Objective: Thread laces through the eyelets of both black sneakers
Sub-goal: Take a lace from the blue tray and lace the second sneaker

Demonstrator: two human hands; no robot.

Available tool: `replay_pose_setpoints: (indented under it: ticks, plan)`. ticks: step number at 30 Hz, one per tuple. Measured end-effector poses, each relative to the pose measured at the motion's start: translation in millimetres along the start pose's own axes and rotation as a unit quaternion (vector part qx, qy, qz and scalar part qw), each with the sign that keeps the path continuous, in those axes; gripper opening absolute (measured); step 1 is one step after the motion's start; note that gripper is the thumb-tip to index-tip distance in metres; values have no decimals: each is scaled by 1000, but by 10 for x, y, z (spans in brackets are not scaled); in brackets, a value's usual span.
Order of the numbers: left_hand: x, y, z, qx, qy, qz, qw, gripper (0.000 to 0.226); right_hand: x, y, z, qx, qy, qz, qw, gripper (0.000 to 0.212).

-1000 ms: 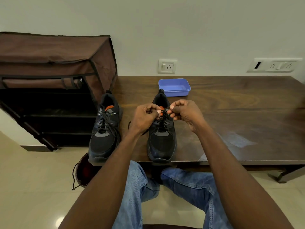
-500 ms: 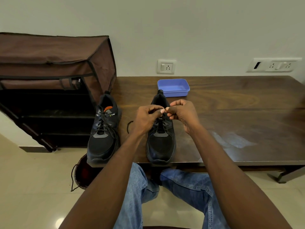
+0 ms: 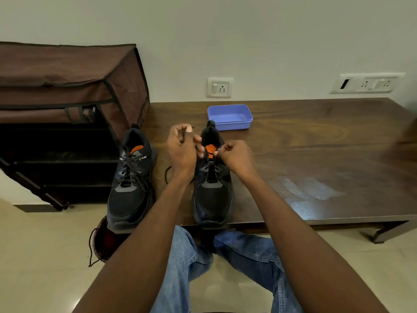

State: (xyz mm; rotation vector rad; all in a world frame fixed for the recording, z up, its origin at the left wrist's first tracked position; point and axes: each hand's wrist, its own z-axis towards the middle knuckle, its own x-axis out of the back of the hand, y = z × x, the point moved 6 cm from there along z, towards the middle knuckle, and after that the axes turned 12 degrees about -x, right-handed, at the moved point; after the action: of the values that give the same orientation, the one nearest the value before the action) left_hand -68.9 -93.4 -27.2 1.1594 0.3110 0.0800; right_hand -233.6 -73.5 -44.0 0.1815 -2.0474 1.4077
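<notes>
Two black sneakers with orange tongue patches stand at the near edge of a dark wooden table [image 3: 316,141]. The left sneaker [image 3: 130,181] has black laces crossed up its front. The right sneaker [image 3: 212,190] is under my hands. My left hand [image 3: 181,147] is raised beside its collar, pinching a black lace end. My right hand [image 3: 237,157] is closed on the lace at the shoe's upper right eyelets. A loop of loose lace [image 3: 168,175] lies on the table between the shoes.
A shallow blue plastic tray [image 3: 230,117] sits just behind the right sneaker. A brown fabric shoe rack [image 3: 67,91] stands at the left, touching the table's end. A dark drawstring bag [image 3: 103,240] lies on the floor under the left sneaker. My jeans-clad legs are below the table edge.
My hands, pinched together over the tongue before, have separated. The left hand has lifted up and back with the lace end; the right has dropped to the shoe's right side.
</notes>
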Motion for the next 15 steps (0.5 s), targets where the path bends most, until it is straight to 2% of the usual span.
replay_pose_setpoints:
  ticks: [2, 4, 6, 8, 10, 15]
  plan:
    - [58, 3, 5, 19, 45, -8, 999, 9, -36, -68, -26, 32, 16, -33, 999, 7]
    - [124, 18, 10, -14, 47, 101, 994, 13, -39, -103, -45, 37, 31, -49, 998, 9]
    - [67, -27, -5, -34, -43, 222, 973, 17, -6, -79, -32, 12, 37, -37, 999, 11]
    - [-20, -159, -13, -31, -123, 290, 949, 17, 51, -7, 5, -29, 39, -19, 999, 16]
    - [-68, -246, 9, -21, -150, 322, 934, 10, 90, 61, 46, -61, 33, 4, 998, 22]
    - [-149, -292, 9, -7, -182, 358, 916, 16, 49, 142, 75, -108, -17, 43, 993, 17]
